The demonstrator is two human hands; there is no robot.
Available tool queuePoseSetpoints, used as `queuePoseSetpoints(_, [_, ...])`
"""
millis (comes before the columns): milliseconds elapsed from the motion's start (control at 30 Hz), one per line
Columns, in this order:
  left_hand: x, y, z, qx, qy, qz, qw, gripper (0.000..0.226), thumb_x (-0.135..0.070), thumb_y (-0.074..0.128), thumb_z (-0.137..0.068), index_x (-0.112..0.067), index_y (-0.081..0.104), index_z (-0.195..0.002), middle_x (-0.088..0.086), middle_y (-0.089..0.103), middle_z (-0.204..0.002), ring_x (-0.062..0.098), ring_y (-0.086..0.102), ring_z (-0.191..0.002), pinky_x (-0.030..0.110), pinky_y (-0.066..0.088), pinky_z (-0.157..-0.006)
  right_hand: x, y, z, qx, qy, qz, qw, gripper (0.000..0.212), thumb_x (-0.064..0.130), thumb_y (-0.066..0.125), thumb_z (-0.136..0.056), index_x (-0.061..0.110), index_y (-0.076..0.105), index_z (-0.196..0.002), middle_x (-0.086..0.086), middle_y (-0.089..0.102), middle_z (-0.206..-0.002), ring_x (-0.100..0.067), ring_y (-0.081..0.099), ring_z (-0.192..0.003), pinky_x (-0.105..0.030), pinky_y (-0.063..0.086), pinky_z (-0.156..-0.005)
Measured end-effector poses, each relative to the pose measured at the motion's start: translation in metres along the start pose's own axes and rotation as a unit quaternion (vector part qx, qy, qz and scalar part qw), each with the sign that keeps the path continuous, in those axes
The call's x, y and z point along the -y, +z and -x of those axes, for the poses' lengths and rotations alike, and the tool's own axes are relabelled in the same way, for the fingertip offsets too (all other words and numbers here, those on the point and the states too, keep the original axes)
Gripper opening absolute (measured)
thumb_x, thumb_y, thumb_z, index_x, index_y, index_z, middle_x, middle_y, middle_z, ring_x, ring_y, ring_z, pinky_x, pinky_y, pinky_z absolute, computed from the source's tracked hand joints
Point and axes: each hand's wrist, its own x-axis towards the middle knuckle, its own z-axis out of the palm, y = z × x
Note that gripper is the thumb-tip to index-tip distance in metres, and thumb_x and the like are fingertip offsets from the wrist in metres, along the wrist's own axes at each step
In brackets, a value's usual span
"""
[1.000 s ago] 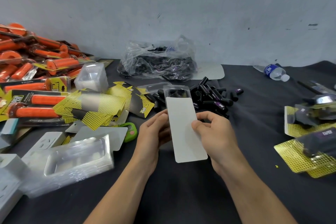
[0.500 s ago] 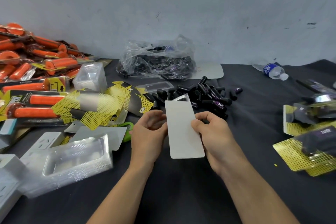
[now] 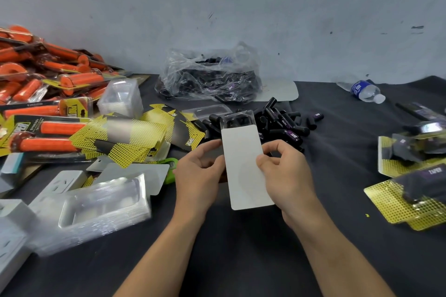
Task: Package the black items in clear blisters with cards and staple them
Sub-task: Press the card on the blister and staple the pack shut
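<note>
I hold a white card, blank back toward me, upright over the dark table. A clear blister sticks out past its top edge with black items inside. My left hand grips the card's left edge. On the right edge my right hand pinches it with thumb and fingers. Behind the card lies a pile of loose black items. Yellow-and-black printed cards are spread at the left. A stack of empty clear blisters lies at the near left.
Orange packaged grips are heaped at the far left. A clear bag of black items sits by the wall. A water bottle lies at the back right. Finished yellow packages sit at the right edge. A green object lies behind my left hand.
The card slid up over the blister top half a second ago, then back down, so the blister top shows above it again. Both hands kept their hold.
</note>
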Motion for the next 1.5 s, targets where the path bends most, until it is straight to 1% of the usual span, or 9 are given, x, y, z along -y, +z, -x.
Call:
queuePoseSetpoints(233, [0.0, 0.002, -0.003, 0.0, -0.068, 0.107, 0.992, 0.043, -0.003, 0.074, -0.086, -0.021, 0.067, -0.124, 0.016, 0.078, -0.082, 0.021, 0.076, -0.069, 0.026, 0.058, -0.057, 0.001, -0.003, 0.001, 0.003, -0.051, 0.053, 0.997, 0.015, 0.015, 0.062, -0.094, 0.03, 0.061, -0.089, 0.014, 0.072, -0.065, 0.0, 0.065, -0.06, -0.015, 0.044, -0.043])
queuePoseSetpoints(400, [0.001, 0.001, -0.003, -0.008, -0.05, 0.086, 0.995, 0.041, -0.001, 0.071, -0.087, -0.027, 0.07, -0.118, 0.016, 0.078, -0.081, 0.027, 0.078, -0.074, 0.029, 0.06, -0.059, 0.004, -0.007, 0.0, 0.045, -0.023, 0.028, 0.998, 0.02, 0.012, 0.064, -0.091, 0.031, 0.064, -0.097, 0.011, 0.076, -0.073, -0.009, 0.072, -0.067, -0.041, 0.062, -0.06])
queuePoseSetpoints(567, [0.004, -0.003, -0.005, -0.052, -0.061, 0.088, 0.993, 0.043, 0.003, 0.07, -0.084, -0.025, 0.07, -0.117, 0.015, 0.077, -0.076, 0.021, 0.076, -0.07, 0.026, 0.057, -0.057, 0.005, -0.02, -0.001, 0.206, 0.022, 0.06, 0.976, 0.093, 0.006, 0.076, -0.077, 0.044, 0.037, -0.152, 0.007, 0.079, -0.089, -0.014, 0.076, -0.083, -0.041, 0.063, -0.08])
queuePoseSetpoints(667, [0.006, -0.004, -0.006, -0.06, -0.067, 0.073, 0.993, 0.045, 0.001, 0.071, -0.083, -0.026, 0.069, -0.119, 0.013, 0.077, -0.075, 0.021, 0.077, -0.073, 0.026, 0.058, -0.058, 0.009, -0.032, 0.0, 0.276, 0.066, 0.044, 0.958, 0.109, -0.004, 0.074, -0.077, 0.041, 0.02, -0.161, -0.01, 0.077, -0.078, -0.026, 0.077, -0.073, -0.033, 0.06, -0.062])
queuePoseSetpoints(933, [0.003, -0.001, -0.006, -0.049, -0.129, 0.155, 0.978, 0.049, -0.001, 0.079, -0.082, -0.019, 0.064, -0.125, 0.018, 0.079, -0.089, 0.026, 0.078, -0.08, 0.027, 0.059, -0.062, 0.016, -0.064, -0.002, 0.394, 0.082, 0.017, 0.916, 0.101, -0.016, 0.067, -0.079, 0.032, 0.027, -0.159, -0.025, 0.072, -0.076, -0.03, 0.071, -0.062, -0.027, 0.052, -0.051])
queuePoseSetpoints(1067, [0.004, -0.006, -0.01, -0.088, -0.143, 0.16, 0.973, 0.04, 0.002, 0.076, -0.085, -0.014, 0.067, -0.121, 0.02, 0.078, -0.087, 0.022, 0.077, -0.076, 0.025, 0.058, -0.061, 0.02, -0.077, -0.003, 0.459, 0.045, 0.104, 0.881, 0.056, -0.001, 0.069, -0.071, 0.028, 0.075, -0.119, -0.015, 0.072, -0.076, -0.02, 0.062, -0.061, -0.026, 0.045, -0.054])
queuePoseSetpoints(1167, [0.007, -0.008, -0.01, -0.103, -0.137, 0.132, 0.976, 0.032, 0.001, 0.078, -0.085, -0.011, 0.071, -0.114, 0.012, 0.079, -0.083, 0.021, 0.078, -0.077, 0.025, 0.059, -0.062, 0.02, -0.083, -0.009, 0.366, 0.008, 0.063, 0.928, 0.03, -0.003, 0.065, -0.074, 0.012, 0.082, -0.093, -0.016, 0.076, -0.088, -0.016, 0.064, -0.076, -0.025, 0.048, -0.067])
queuePoseSetpoints(1267, [0.011, -0.009, -0.012, -0.122, -0.11, 0.057, 0.985, 0.029, 0.001, 0.075, -0.082, -0.012, 0.077, -0.109, 0.009, 0.079, -0.078, 0.02, 0.076, -0.069, 0.029, 0.061, -0.066, 0.021, -0.082, -0.012, 0.234, -0.001, -0.1, 0.967, 0.036, -0.012, 0.053, -0.093, 0.009, 0.082, -0.095, -0.013, 0.078, -0.098, -0.021, 0.07, -0.087, -0.028, 0.057, -0.075])
queuePoseSetpoints(1500, [0.014, -0.006, -0.008, -0.108, -0.086, -0.05, 0.989, 0.022, -0.004, 0.074, -0.082, -0.022, 0.078, -0.094, 0.002, 0.078, -0.072, 0.02, 0.076, -0.064, 0.034, 0.064, -0.068, 0.018, -0.08, -0.017, 0.161, 0.019, -0.232, 0.959, 0.033, -0.013, 0.053, -0.097, 0.012, 0.067, -0.114, -0.006, 0.07, -0.082, -0.011, 0.064, -0.06, -0.021, 0.051, -0.048])
